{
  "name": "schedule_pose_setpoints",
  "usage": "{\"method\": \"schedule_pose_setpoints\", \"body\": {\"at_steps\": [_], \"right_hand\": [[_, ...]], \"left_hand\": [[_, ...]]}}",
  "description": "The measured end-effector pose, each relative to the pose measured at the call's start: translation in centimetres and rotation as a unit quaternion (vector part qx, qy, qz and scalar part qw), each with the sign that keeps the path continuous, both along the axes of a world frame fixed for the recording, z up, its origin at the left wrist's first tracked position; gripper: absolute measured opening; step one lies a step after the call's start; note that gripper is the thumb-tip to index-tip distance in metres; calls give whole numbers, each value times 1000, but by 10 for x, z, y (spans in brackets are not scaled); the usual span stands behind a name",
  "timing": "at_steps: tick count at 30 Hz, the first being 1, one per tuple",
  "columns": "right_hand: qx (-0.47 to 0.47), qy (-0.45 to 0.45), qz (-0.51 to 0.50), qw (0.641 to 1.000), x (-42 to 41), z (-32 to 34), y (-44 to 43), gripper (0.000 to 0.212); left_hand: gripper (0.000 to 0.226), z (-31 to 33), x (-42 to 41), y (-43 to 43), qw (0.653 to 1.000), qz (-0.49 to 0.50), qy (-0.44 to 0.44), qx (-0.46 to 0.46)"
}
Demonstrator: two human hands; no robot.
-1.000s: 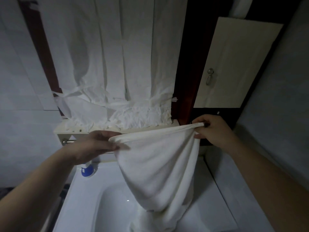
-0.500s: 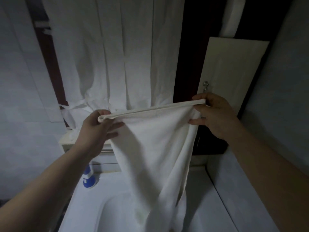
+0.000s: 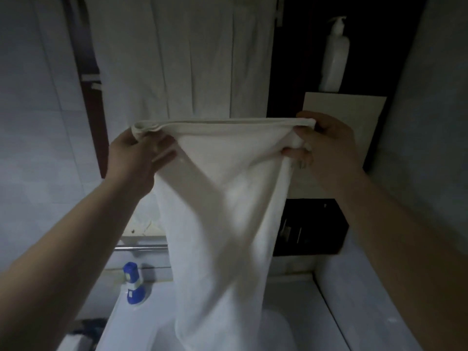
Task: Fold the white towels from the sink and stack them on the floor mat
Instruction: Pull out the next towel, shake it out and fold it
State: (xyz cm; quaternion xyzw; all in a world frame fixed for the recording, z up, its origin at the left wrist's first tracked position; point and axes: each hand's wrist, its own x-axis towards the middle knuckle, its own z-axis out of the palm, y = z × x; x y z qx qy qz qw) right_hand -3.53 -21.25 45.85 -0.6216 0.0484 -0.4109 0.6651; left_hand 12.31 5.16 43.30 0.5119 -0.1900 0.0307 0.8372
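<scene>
Holding a white towel [image 3: 222, 198] stretched by its top edge above the sink [image 3: 316, 312], left hand [image 3: 134, 158] pinching one corner, right hand [image 3: 326, 145] gripping the other, cloth hanging down into the basin, blue-capped bottle [image 3: 133, 282] at the sink's left rim, white curtain [image 3: 187, 59] behind.

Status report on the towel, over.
Left hand and right hand grip the top edge. Towel stretched, hanging over sink. Not yet folded. Blue-capped bottle stands clear.
</scene>
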Motion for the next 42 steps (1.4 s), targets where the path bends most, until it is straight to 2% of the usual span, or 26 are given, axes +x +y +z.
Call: {"method": "schedule_pose_setpoints", "body": {"at_steps": [3, 8, 16, 19, 22, 27, 32, 35, 37, 40, 42], "right_hand": [[-33, 7, -5, 999, 1, -3, 3, 19], [-56, 48, -10, 997, -2, -12, 1, 9], [-116, 131, -14, 984, -17, -39, -18, 11], [-107, 116, 5, 987, -20, -48, -23, 11], [-163, 121, -12, 979, -23, -54, -32, 7], [-184, 114, 26, 976, -29, -66, -38, 13], [-192, 120, 42, 973, -37, -75, -33, 10], [-195, 111, 37, 974, -50, -77, -21, 9], [-197, 110, 24, 974, -61, -79, -13, 10], [-182, 120, 2, 976, -80, -82, -3, 13], [-184, 120, -16, 976, -94, -84, 8, 20]], "left_hand": [[31, 0, 1, 5, 998, -50, 26, 24], [14, -25, -6, 3, 998, -3, 16, 60], [24, -53, -17, -4, 995, -4, 47, 93], [24, -57, -24, -6, 994, 10, 47, 96], [23, -60, -34, -8, 992, 37, 34, 116], [19, -69, -43, -6, 987, 85, 28, 135], [19, -78, -60, -1, 988, 90, 55, 113], [17, -78, -68, 12, 986, 77, 60, 133], [16, -81, -75, 24, 980, 98, 21, 173], [17, -89, -82, 42, 932, 200, -124, 277], [17, -94, -88, 54, 910, 219, -174, 308]]}}
